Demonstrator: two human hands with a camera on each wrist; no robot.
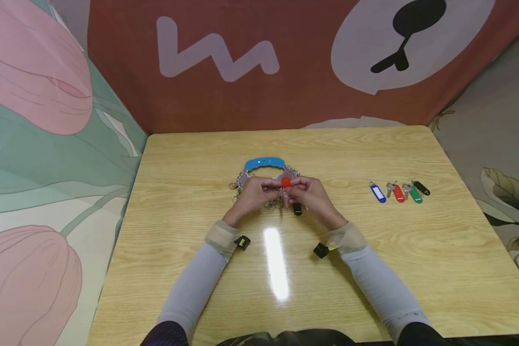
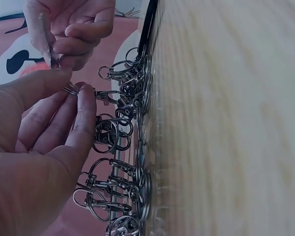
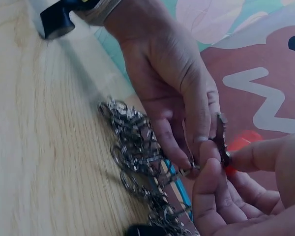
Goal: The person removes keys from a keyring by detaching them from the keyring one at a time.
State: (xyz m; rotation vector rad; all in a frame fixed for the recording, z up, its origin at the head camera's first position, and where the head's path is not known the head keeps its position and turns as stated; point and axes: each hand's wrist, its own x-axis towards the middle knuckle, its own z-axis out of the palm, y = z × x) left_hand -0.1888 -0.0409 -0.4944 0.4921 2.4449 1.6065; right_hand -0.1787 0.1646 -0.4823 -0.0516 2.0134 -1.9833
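Observation:
A blue-handled hoop [image 1: 265, 162] lies on the table, hung with many metal clasps and split rings [image 2: 108, 132]. My left hand [image 1: 256, 194] is over its near side and pinches a small metal ring or clasp, largely covered by the fingertips. Close beside it, my right hand [image 1: 313, 198] holds a silver key [image 3: 221, 140] together with a red key tag [image 1: 286, 181]. The fingertips of both hands almost meet at the key. A black key tag [image 1: 297, 209] hangs from the hoop below my right hand.
Toward the table's right side lie a blue key tag [image 1: 378, 192], a red tag [image 1: 399, 193], a green tag [image 1: 416, 194] and a black tag [image 1: 421, 187], with keys among them. Printed cloth [image 1: 285, 96] walls in the wooden table [image 1: 177, 216].

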